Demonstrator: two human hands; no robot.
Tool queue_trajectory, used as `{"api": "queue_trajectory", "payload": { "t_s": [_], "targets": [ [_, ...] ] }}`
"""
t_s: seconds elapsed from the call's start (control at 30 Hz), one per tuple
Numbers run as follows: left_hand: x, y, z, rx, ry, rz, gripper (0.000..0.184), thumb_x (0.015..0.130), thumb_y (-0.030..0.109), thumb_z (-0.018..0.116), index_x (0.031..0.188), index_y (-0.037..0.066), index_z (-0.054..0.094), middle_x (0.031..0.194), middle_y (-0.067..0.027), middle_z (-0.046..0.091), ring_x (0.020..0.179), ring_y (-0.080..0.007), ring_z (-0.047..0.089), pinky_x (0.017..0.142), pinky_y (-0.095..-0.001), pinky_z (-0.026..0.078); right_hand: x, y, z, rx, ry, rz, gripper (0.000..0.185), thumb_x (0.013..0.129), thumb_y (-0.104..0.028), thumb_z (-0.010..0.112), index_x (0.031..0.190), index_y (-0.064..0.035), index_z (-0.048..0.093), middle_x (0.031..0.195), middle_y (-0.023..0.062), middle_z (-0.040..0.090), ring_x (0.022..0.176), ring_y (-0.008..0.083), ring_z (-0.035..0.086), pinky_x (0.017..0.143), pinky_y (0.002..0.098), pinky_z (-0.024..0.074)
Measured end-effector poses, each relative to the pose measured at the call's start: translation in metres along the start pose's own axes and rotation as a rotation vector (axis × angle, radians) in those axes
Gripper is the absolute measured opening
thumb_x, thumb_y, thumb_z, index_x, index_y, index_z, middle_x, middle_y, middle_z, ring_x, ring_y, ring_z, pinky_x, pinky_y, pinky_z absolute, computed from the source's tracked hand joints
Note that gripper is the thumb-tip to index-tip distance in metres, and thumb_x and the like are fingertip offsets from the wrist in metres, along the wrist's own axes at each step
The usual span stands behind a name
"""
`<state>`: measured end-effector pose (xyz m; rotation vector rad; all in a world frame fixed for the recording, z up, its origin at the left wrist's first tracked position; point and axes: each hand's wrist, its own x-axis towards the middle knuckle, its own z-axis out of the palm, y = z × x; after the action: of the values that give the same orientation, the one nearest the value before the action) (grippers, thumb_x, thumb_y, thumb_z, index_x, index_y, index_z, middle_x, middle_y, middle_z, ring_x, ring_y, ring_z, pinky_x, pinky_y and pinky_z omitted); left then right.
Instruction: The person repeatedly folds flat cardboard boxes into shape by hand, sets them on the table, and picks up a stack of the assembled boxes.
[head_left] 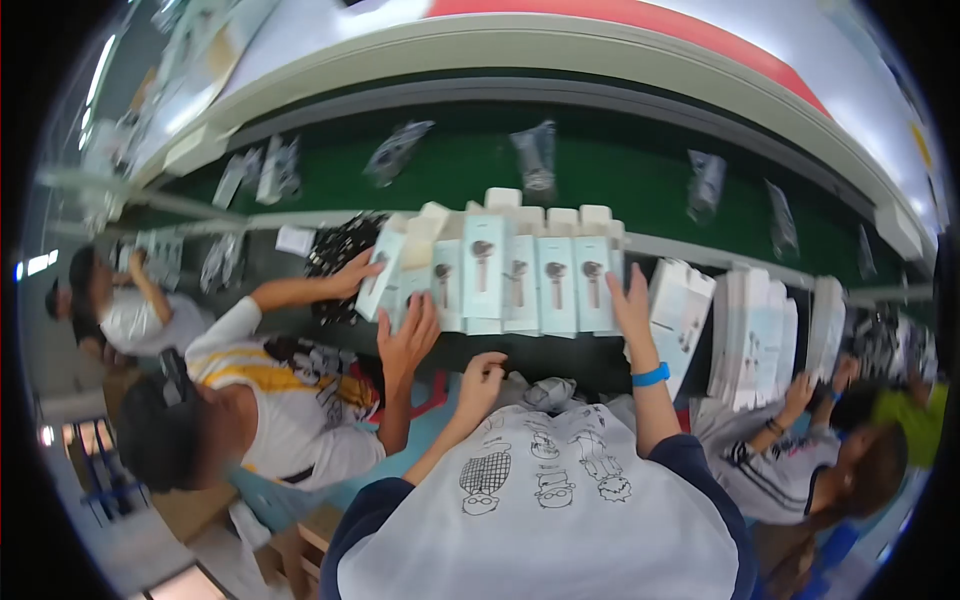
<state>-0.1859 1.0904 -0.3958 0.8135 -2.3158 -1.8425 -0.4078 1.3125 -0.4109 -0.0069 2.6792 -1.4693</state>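
A row of light blue and white boxes [482, 270] stands upright before me, each printed with a picture of a handheld device. Several have their top flaps up. My right hand [630, 308] lies along the right end of this row, fingers stretched out and thumb apart. Lower down, below the row, my left hand [484, 378] is curled closed near my shirt; whatever is in its fingers, if anything, is hidden. Crumpled clear plastic [550, 391] lies between my hands. At the row's left end, a co-worker's hands [408, 335] touch the boxes.
Behind the boxes runs a green conveyor belt [460, 165] with several plastic-wrapped items [535, 160]. More boxes [752, 335] stand stacked to the right, near another co-worker [770, 465]. A pile of black packets [340, 250] sits left. Co-workers sit close on both sides.
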Motion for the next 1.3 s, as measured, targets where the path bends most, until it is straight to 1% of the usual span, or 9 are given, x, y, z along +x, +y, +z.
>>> {"api": "queue_trajectory", "payload": {
  "t_s": [0.13,0.33,0.53,0.6,0.73,0.93,1.0,1.07,1.3],
  "targets": [
    [0.023,-0.100,-0.007,-0.334,0.688,-0.220,0.028,0.096,0.012,0.043,0.120,-0.001,0.052,0.105,-0.0090,0.060,0.095,-0.0157,0.058,0.084,-0.0283,0.047,0.022,0.001,0.012,0.037,-0.163,0.140,0.107,0.077,-0.060,0.066,0.139,0.0167,0.023,0.141,0.0352,0.033,0.134,0.0410,0.033,0.110,0.0406,0.0274],
    [0.078,-0.114,-0.033,-0.828,0.988,-0.164,0.032,0.100,0.021,0.043,0.125,0.002,0.050,0.125,-0.0100,0.055,0.107,-0.0172,0.055,0.092,-0.0286,0.044,0.029,-0.015,-0.002,0.258,-0.344,0.278,0.105,0.079,-0.048,0.070,0.143,0.0139,0.015,0.139,0.0288,0.039,0.129,0.0320,0.042,0.106,0.0349,0.0333],
    [0.088,-0.087,-0.050,-0.981,0.667,0.060,0.045,0.099,0.025,0.048,0.138,0.004,0.039,0.136,-0.0077,0.046,0.123,-0.0190,0.045,0.103,-0.0328,0.037,0.034,-0.016,-0.007,0.348,-0.463,0.244,0.103,0.081,-0.047,0.068,0.145,0.0112,0.012,0.140,0.0265,0.039,0.129,0.0312,0.042,0.106,0.0340,0.0331],
    [0.091,-0.058,-0.064,-0.986,0.583,0.072,0.047,0.099,0.025,0.049,0.140,0.004,0.037,0.138,-0.0073,0.044,0.126,-0.0190,0.042,0.105,-0.0336,0.035,0.037,0.001,-0.002,0.262,-0.383,0.233,0.078,0.088,-0.043,0.061,0.144,0.0004,0.028,0.134,0.0173,0.048,0.121,0.0264,0.049,0.101,0.0335,0.0382],
    [0.104,-0.006,-0.127,-2.554,-0.349,-0.372,0.058,0.097,0.027,0.048,0.145,0.001,0.026,0.146,-0.0079,0.035,0.132,-0.0194,0.035,0.110,-0.0294,0.029,0.037,-0.006,-0.004,0.244,-0.399,0.245,0.080,0.089,-0.041,0.060,0.146,0.0002,0.024,0.137,0.0182,0.045,0.124,0.0271,0.046,0.103,0.0337,0.0365],
    [0.125,-0.053,-0.132,-2.497,-0.507,-0.279,0.055,0.096,0.026,0.052,0.140,-0.002,0.035,0.140,-0.0098,0.041,0.125,-0.0205,0.040,0.108,-0.0302,0.031,0.038,-0.024,-0.012,0.279,-0.453,0.269,0.095,0.084,-0.042,0.065,0.146,0.0075,0.013,0.143,0.0231,0.036,0.131,0.0298,0.038,0.108,0.0347,0.0301],
    [0.132,-0.045,-0.145,-2.462,-0.309,-0.604,0.043,0.097,0.024,0.051,0.132,-0.001,0.048,0.132,-0.0090,0.051,0.122,-0.0204,0.045,0.106,-0.0303,0.033,0.038,-0.030,-0.013,0.288,-0.460,0.253,0.092,0.085,-0.041,0.064,0.146,0.0068,0.014,0.142,0.0227,0.037,0.131,0.0296,0.039,0.108,0.0349,0.0303],
    [0.174,-0.127,-0.114,-0.668,0.250,0.115,0.037,0.097,0.023,0.052,0.125,0.000,0.055,0.126,-0.0064,0.057,0.118,-0.0196,0.049,0.105,-0.0308,0.034,0.039,-0.031,-0.011,0.300,-0.463,0.230,0.089,0.085,-0.039,0.063,0.146,0.0060,0.016,0.141,0.0222,0.037,0.130,0.0294,0.039,0.107,0.0350,0.0305],
    [0.150,-0.041,-0.090,-0.195,0.185,0.126,0.050,0.090,0.019,0.059,0.136,0.004,0.045,0.139,-0.0141,0.044,0.131,-0.0234,0.038,0.109,-0.0332,0.028,0.026,-0.025,-0.005,0.631,-0.500,0.287,0.072,0.089,-0.029,0.056,0.146,-0.0008,0.023,0.138,0.0169,0.041,0.128,0.0268,0.041,0.106,0.0342,0.0323]
  ]
}}
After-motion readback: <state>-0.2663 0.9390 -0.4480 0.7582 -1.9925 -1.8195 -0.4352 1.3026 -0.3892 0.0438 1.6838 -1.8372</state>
